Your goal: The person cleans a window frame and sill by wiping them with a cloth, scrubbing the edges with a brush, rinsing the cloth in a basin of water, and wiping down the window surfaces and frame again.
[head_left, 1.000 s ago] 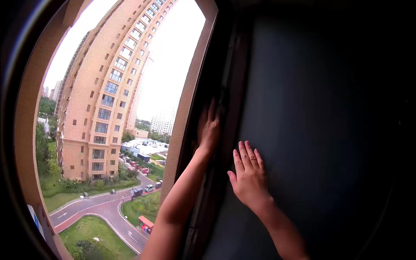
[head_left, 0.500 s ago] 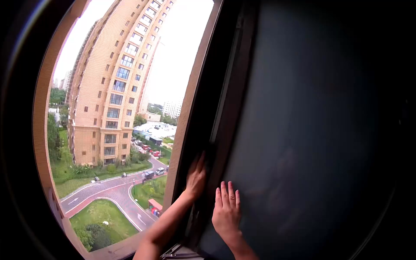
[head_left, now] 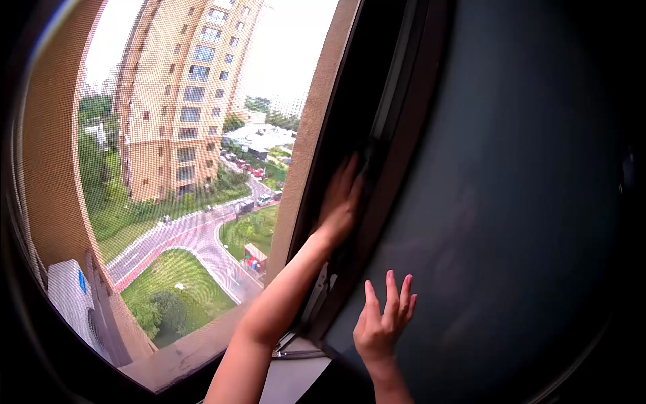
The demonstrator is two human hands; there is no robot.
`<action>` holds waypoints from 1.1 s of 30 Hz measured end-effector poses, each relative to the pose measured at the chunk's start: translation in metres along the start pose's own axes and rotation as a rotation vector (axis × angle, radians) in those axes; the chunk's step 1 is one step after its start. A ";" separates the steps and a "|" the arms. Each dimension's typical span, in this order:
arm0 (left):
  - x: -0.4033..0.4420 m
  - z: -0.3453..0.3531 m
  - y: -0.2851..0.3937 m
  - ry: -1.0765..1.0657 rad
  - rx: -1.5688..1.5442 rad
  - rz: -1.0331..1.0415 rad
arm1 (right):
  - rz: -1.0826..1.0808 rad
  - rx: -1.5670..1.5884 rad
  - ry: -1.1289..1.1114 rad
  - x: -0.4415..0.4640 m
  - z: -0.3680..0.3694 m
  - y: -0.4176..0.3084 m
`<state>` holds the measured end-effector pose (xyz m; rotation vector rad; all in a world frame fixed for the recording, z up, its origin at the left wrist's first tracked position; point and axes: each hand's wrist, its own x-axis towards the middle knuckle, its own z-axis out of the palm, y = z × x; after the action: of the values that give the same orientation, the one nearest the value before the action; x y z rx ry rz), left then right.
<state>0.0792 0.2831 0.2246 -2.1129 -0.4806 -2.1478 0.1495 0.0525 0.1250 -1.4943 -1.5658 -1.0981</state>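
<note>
My left hand [head_left: 340,205] reaches up against the dark inner edge of the window sash frame [head_left: 393,175]. Its fingers are stretched out and somewhat blurred beside a dark fitting that I cannot make out. My right hand [head_left: 382,326] is raised in front of the dark glass pane [head_left: 498,202], fingers spread and nothing in them. Whether its fingertips touch the glass, I cannot tell. Low on the frame, a metal stay [head_left: 296,354] lies near the pale sill [head_left: 289,380].
An insect screen [head_left: 101,222] covers the opening at left, bordered by a tan outer wall [head_left: 316,128]. Beyond it stand a tall building [head_left: 182,101], a curving road [head_left: 202,242] and lawns. A white outdoor unit [head_left: 70,296] sits at lower left.
My left hand has moved up along the frame. My right hand has shifted slightly right and its fingers have spread. The view has tilted, bringing the outdoor unit and more sill into sight.
</note>
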 end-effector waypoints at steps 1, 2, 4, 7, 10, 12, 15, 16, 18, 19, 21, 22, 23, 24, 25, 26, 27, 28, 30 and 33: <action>-0.037 0.002 -0.012 -0.056 0.074 0.004 | 0.000 0.005 -0.009 -0.007 -0.001 0.000; -0.069 0.004 -0.018 -0.072 0.186 0.061 | 0.010 -0.010 -0.020 -0.010 0.001 0.002; -0.117 0.005 -0.019 -0.068 0.028 -0.076 | 0.021 -0.029 -0.027 -0.014 0.005 0.008; -0.135 0.003 -0.022 -0.203 0.250 -0.070 | 0.045 -0.039 -0.054 -0.022 0.007 0.011; -0.157 -0.001 -0.029 -0.194 0.279 -0.081 | 0.049 -0.020 -0.092 -0.017 0.007 0.010; -0.196 -0.008 -0.035 -0.215 0.305 -0.100 | 0.041 -0.020 -0.112 -0.017 0.003 0.009; -0.230 -0.015 -0.042 -0.236 0.296 -0.140 | 0.027 -0.029 -0.115 -0.016 -0.002 0.007; -0.210 -0.016 -0.038 -0.248 0.307 -0.116 | 0.031 -0.027 -0.108 -0.015 0.000 0.007; -0.178 -0.011 -0.028 -0.238 0.252 -0.082 | -0.020 0.002 -0.140 -0.015 -0.005 0.012; -0.143 -0.008 -0.020 -0.206 0.295 -0.032 | -0.014 0.006 -0.148 -0.013 -0.004 0.012; -0.066 -0.002 0.003 -0.147 0.348 0.039 | -0.137 -0.126 -0.231 -0.004 0.000 0.016; -0.039 0.001 0.013 -0.098 0.358 0.063 | -0.129 -0.130 -0.269 -0.006 -0.003 0.015; -0.018 0.000 0.021 -0.095 0.358 0.062 | -0.132 -0.132 -0.268 -0.007 -0.001 0.014; -0.001 -0.001 0.028 -0.048 0.338 0.094 | -0.136 -0.150 -0.281 -0.007 0.002 0.015; 0.004 0.000 0.029 -0.005 0.317 0.126 | -0.137 -0.166 -0.296 -0.008 0.008 0.016; 0.001 0.001 0.026 -0.006 0.317 0.127 | -0.122 -0.166 -0.293 -0.009 0.013 0.015; -0.007 0.002 0.026 -0.001 0.325 0.131 | -0.122 -0.166 -0.292 -0.012 0.016 0.014; -0.011 0.005 0.023 0.013 0.332 0.135 | -0.109 -0.142 -0.295 -0.011 0.020 0.015; -0.032 0.008 0.019 0.009 0.322 0.113 | -0.098 -0.123 -0.297 -0.008 0.025 0.018; -0.096 0.005 0.012 -0.065 0.285 0.038 | -0.144 -0.155 -0.279 -0.011 0.026 0.023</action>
<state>0.0907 0.2578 0.1316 -2.0198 -0.7001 -1.8660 0.1755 0.0712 0.1068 -1.7193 -1.8376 -1.1523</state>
